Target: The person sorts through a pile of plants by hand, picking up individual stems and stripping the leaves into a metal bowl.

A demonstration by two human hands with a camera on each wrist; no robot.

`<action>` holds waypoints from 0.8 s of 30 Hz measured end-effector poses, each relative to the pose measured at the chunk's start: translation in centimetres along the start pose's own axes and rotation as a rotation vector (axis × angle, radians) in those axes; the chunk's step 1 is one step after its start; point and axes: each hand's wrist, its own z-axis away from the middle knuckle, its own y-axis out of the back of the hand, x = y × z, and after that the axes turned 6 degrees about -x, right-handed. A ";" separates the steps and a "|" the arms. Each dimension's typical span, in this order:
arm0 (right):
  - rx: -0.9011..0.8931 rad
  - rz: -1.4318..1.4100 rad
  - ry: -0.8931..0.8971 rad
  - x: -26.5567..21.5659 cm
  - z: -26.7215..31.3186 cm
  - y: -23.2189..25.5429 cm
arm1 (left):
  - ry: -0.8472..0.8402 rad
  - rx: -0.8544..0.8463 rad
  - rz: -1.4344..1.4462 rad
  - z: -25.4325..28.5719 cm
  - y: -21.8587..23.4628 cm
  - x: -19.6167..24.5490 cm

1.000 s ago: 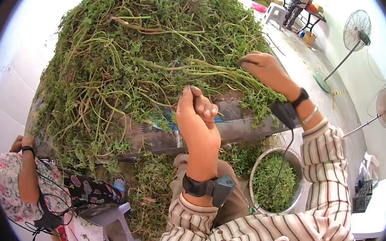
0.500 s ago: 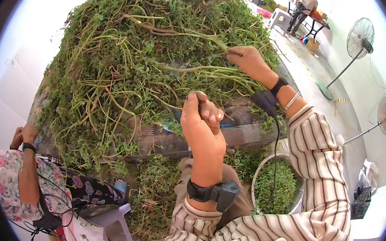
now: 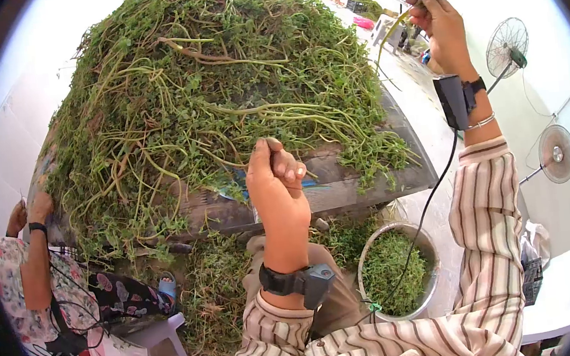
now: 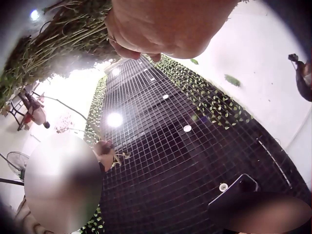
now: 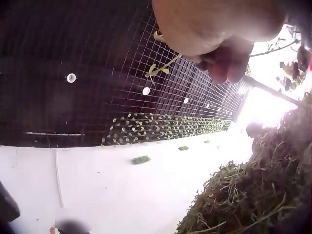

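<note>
In the head view my right hand [image 3: 445, 32] is raised at the upper right, beyond the heap's edge, and pinches a long green stem [image 3: 391, 32]. Small leaves sit on that stem's end [image 5: 158, 70] in the right wrist view. My left hand [image 3: 276, 182] hovers over the near edge of a large heap of leafy green stems [image 3: 222, 82], fingers curled and thumb against the index finger. I cannot tell whether something thin is inside this left hand [image 4: 165, 24]. Several longer stems [image 3: 286, 113] lie across the heap in front of it.
The heap covers a dark table [image 3: 220, 214]. Below its edge, cut greens [image 3: 218, 299] lie on the floor beside a round basin of greens [image 3: 391, 270]. Another person's hand [image 3: 40, 206] is at the left. Two fans [image 3: 507, 46] stand right. A cable [image 3: 430, 213] hangs from my right wrist.
My right hand reached to a stem on the heap, then rose up and right with a stem in its fingers. My left hand keeps its curled shape, in nearly the same place.
</note>
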 end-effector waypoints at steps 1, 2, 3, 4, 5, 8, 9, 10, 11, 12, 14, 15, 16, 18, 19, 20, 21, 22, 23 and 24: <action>0.003 0.049 0.039 -0.5 0.1 0.3 | 0.003 -0.003 0.002 0.0 0.0 0.0; 0.003 0.054 0.040 -0.7 0.5 0.4 | -0.001 -0.002 -0.004 0.0 0.0 -0.1; -0.028 0.105 0.029 -1.0 1.3 0.1 | -0.004 -0.001 -0.009 0.0 0.0 -0.3; -0.059 0.156 0.017 -1.3 2.3 -0.4 | -0.001 -0.002 -0.004 0.0 0.0 -0.5; -0.085 0.224 -0.008 -1.5 3.5 -1.3 | 0.013 -0.024 -0.012 0.0 0.2 -0.6; -0.287 0.362 -0.068 0.2 6.4 -3.2 | 0.040 -0.039 -0.101 0.0 0.1 -0.9; -0.333 0.339 -0.111 0.4 7.6 -4.2 | 0.059 -0.034 -0.178 -0.1 0.0 -1.1; -0.383 0.316 -0.155 0.5 8.9 -5.4 | 0.051 -0.026 -0.183 -0.2 0.0 -1.2; -0.393 0.248 -0.241 0.6 10.2 -6.6 | 0.029 -0.062 -0.250 -0.1 -0.1 -1.3; -0.467 0.303 -0.234 0.4 11.2 -7.4 | 0.008 -0.101 -0.317 -0.2 -0.3 -1.4; -0.549 0.313 -0.271 -0.5 12.9 -9.0 | -0.004 -0.075 -0.367 -0.4 -0.5 -1.7; -0.553 0.306 -0.275 -0.3 13.5 -9.5 | -0.043 -0.033 -0.427 -0.7 -0.5 -2.0; -0.602 0.271 -0.264 0.2 14.1 -9.8 | -0.081 0.009 -0.489 -0.7 -0.5 -2.1; -0.652 0.226 -0.251 0.6 15.0 -10.5 | -0.096 -0.011 -0.509 -0.6 -0.4 -1.8; -0.663 0.197 -0.228 0.6 15.5 -10.8 | -0.104 -0.031 -0.495 -0.7 -0.4 -1.7; -0.673 0.171 -0.204 0.7 15.8 -10.9 | -0.111 -0.052 -0.479 -0.8 -0.3 -1.7; -0.695 0.271 -0.124 1.2 15.8 -10.9 | -0.111 -0.050 -0.482 -0.8 -0.3 -1.6; -0.694 0.270 -0.126 1.4 15.9 -10.8 | -0.104 -0.025 -0.447 -0.7 -0.3 -1.5; -0.697 0.268 -0.147 1.4 16.1 -10.8 | -0.094 0.000 -0.412 -0.7 -0.2 -1.4; -0.700 0.267 -0.170 1.4 16.3 -10.7 | -0.089 0.002 -0.413 -0.6 -0.1 -1.4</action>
